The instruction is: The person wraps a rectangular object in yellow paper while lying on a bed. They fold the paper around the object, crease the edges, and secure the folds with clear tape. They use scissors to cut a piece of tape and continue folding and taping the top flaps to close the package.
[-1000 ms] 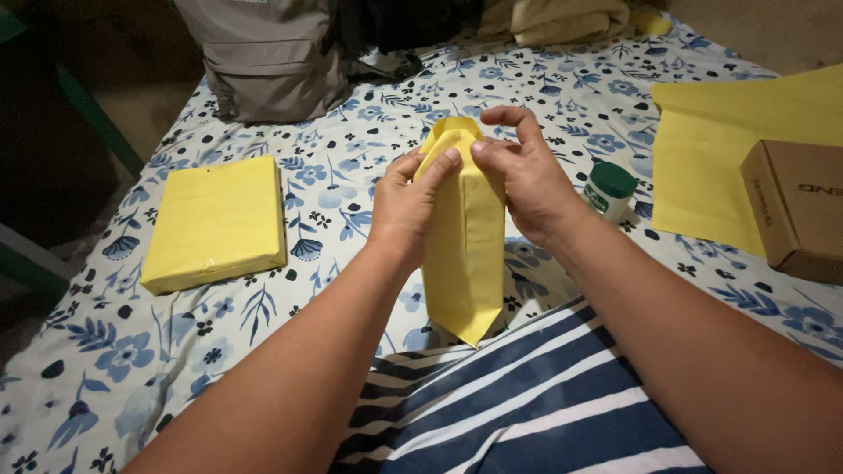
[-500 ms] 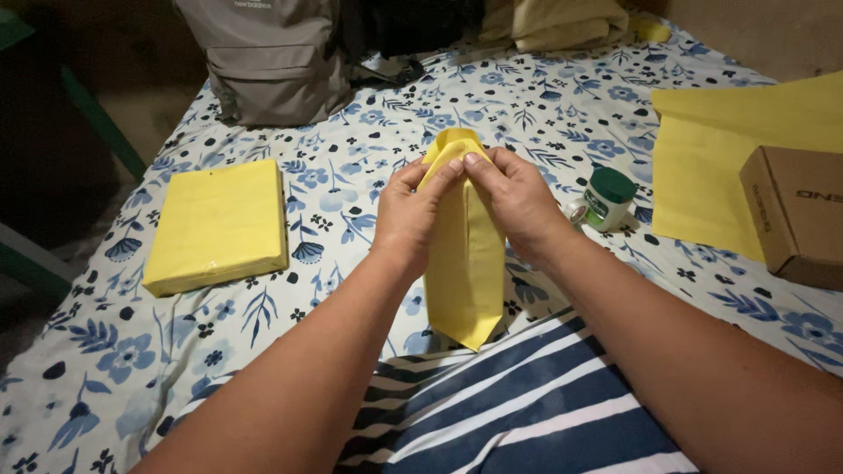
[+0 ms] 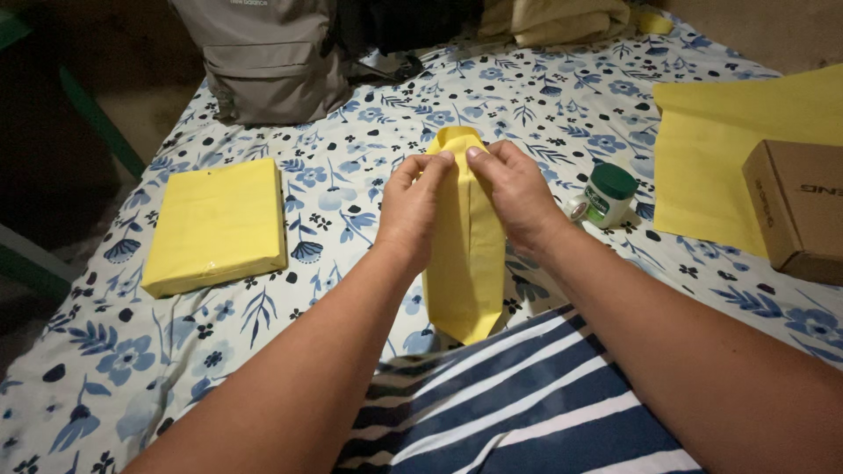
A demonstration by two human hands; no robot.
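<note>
A tall box wrapped in yellow paper stands on end against my striped lap, on a bed with a blue floral sheet. My left hand grips its left side near the top, fingertips pressing the paper fold. On its right side my right hand does the same, thumb and fingers pinching the paper beside the left fingertips. The folded paper end sticks up above both hands.
A flat parcel wrapped in yellow lies to the left. A small green-capped jar stands right of my hands. A yellow paper sheet with a brown cardboard box on it lies far right. A grey backpack sits behind.
Both hands have slid down a little from the parcel's top fold and now press the paper on its upper sides. The parcel stays upright.
</note>
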